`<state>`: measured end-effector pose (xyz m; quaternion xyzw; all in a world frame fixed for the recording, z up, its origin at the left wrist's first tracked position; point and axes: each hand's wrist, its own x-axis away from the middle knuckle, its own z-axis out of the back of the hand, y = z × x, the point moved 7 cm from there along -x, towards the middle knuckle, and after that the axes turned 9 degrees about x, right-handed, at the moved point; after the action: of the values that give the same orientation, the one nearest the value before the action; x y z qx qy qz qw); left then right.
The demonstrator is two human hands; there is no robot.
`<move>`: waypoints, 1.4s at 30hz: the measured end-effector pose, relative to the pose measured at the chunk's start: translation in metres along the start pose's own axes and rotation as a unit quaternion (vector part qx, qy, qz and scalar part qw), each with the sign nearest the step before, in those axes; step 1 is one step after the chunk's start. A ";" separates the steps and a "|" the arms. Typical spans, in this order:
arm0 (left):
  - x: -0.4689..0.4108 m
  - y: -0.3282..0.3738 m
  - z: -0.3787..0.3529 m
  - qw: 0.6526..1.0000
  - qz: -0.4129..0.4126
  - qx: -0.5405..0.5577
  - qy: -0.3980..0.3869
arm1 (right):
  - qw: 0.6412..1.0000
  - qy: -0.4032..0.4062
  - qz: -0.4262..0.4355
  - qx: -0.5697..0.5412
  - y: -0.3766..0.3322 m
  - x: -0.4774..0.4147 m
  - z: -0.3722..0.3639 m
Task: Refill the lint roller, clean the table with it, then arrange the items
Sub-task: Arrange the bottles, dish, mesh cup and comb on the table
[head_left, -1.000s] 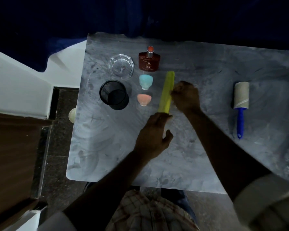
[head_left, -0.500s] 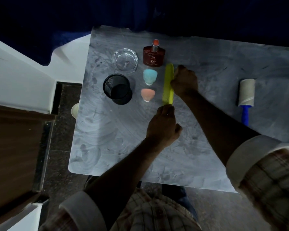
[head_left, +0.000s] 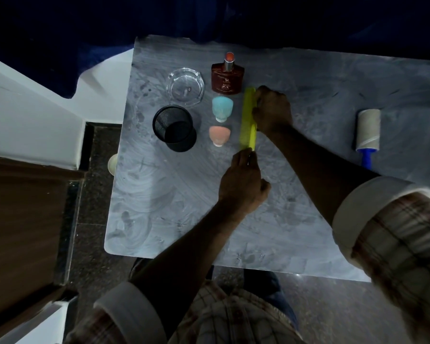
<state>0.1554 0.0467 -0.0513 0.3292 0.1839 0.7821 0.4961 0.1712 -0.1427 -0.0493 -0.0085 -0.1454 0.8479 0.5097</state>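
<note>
A: Where is the lint roller (head_left: pixel 368 131)?

B: Lying flat on the grey marbled bench (head_left: pixel 184 207), out toward the right side, well apart from both hands. Its pale roll points away from the person and its blue handle points back toward them; the right forearm covers the end of the handle.

A: And the hands?

B: Both are at a yellow-green comb (head_left: pixel 249 120) lying lengthwise near the middle of the bench. The right hand (head_left: pixel 272 110) rests against the comb's right edge at its far half, fingers curled in. The left hand (head_left: pixel 243 181) is at the comb's near end, fingers bent, fingertips touching that end. I cannot tell whether either one truly grips the comb or only presses on it.

A: What sits beside the comb?

B: Just to its left, a light blue cap (head_left: pixel 222 108) and, nearer the person, a peach cap (head_left: pixel 219 135), each with its wide end farther away. Beyond the blue one lies a dark red perfume bottle (head_left: pixel 227 77) with an orange-red top. Farther left are a clear glass ashtray (head_left: pixel 185 86) and, nearer, a black mesh pen cup (head_left: pixel 174 127) standing upright.

A: Sleeves?

B: Checked shirt, cuffs rolled back on both arms.
</note>
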 end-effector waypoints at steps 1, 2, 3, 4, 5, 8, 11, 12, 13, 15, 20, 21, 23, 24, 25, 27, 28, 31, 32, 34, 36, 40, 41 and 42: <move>0.001 0.000 0.000 1.000 0.002 0.001 0.001 | 1.000 -0.001 0.003 -0.003 -0.001 0.000 0.000; 0.001 -0.001 0.000 1.000 0.004 0.003 0.003 | 1.000 -0.003 0.004 -0.004 -0.001 -0.001 0.000; 0.001 -0.001 0.000 1.000 0.006 0.004 0.003 | 1.000 -0.003 0.000 -0.004 -0.002 -0.002 0.000; 0.001 -0.002 0.000 1.000 0.007 0.004 0.004 | 1.000 -0.002 -0.006 -0.006 -0.002 -0.003 0.001; 0.001 -0.002 0.000 1.000 0.007 0.004 0.003 | 1.000 0.000 -0.010 -0.007 -0.002 -0.003 0.001; 0.000 -0.002 0.001 1.000 0.008 0.004 0.001 | 1.000 0.001 -0.013 -0.003 -0.004 -0.004 0.003; 0.000 -0.002 0.000 1.000 0.008 0.007 0.000 | 1.000 0.007 -0.022 -0.011 -0.001 -0.005 0.003; 0.000 -0.002 0.000 1.000 0.007 0.008 0.002 | 1.000 0.010 -0.023 -0.011 -0.001 -0.005 0.002; 0.000 -0.002 0.001 1.000 0.006 0.009 0.004 | 1.000 0.013 -0.023 -0.010 -0.001 -0.004 0.003; 0.000 -0.002 0.001 1.000 0.004 0.010 0.003 | 1.000 0.008 -0.025 -0.017 -0.002 -0.003 0.003; 0.004 0.001 0.006 0.999 -0.026 0.024 0.028 | 0.986 0.079 -0.006 -0.148 0.016 0.011 0.041; 0.006 0.003 0.007 0.998 -0.041 0.037 0.033 | 0.984 0.104 0.004 -0.148 0.029 0.023 0.055; 0.012 0.010 0.008 0.994 -0.068 0.070 0.040 | 0.986 0.138 0.004 -0.090 0.061 0.060 0.079; 0.016 0.015 0.005 0.992 -0.079 0.086 0.040 | 0.986 0.154 -0.015 -0.055 0.086 0.079 0.089; 0.019 0.023 0.001 0.990 -0.093 0.102 0.039 | 0.984 0.165 -0.068 -0.031 0.115 0.099 0.099; 0.022 0.041 -0.014 0.984 -0.117 0.134 0.024 | 0.966 0.180 -0.185 -0.010 0.176 0.136 0.109; 0.021 0.050 -0.024 0.981 -0.118 0.153 0.006 | 0.961 0.172 -0.216 -0.002 0.200 0.150 0.108; 0.008 0.074 -0.055 0.970 -0.088 0.221 -0.054 | 0.957 0.104 -0.271 0.004 0.248 0.169 0.089; 0.002 0.082 -0.064 0.965 -0.067 0.244 -0.065 | 0.956 0.077 -0.284 0.004 0.255 0.171 0.081; -0.010 0.096 -0.081 0.957 -0.029 0.277 -0.077 | 0.957 0.020 -0.288 0.022 0.261 0.167 0.067; -0.021 0.107 -0.093 0.952 -0.003 0.294 -0.083 | 0.965 -0.016 -0.258 0.044 0.258 0.159 0.061; -0.030 0.120 -0.094 0.937 0.016 0.342 -0.071 | 0.976 -0.021 -0.212 -0.034 0.239 0.149 0.061; -0.028 0.120 -0.089 0.930 0.015 0.361 -0.061 | 0.979 -0.021 -0.195 -0.058 0.228 0.149 0.060; -0.023 0.119 -0.081 0.924 0.011 0.379 -0.046 | 0.981 -0.020 -0.174 -0.078 0.213 0.147 0.059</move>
<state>0.0274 -0.0231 -0.0442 0.5305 0.4402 0.6432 0.3332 -0.0929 -0.1224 -0.0274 -0.0054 -0.2203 0.7323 0.6444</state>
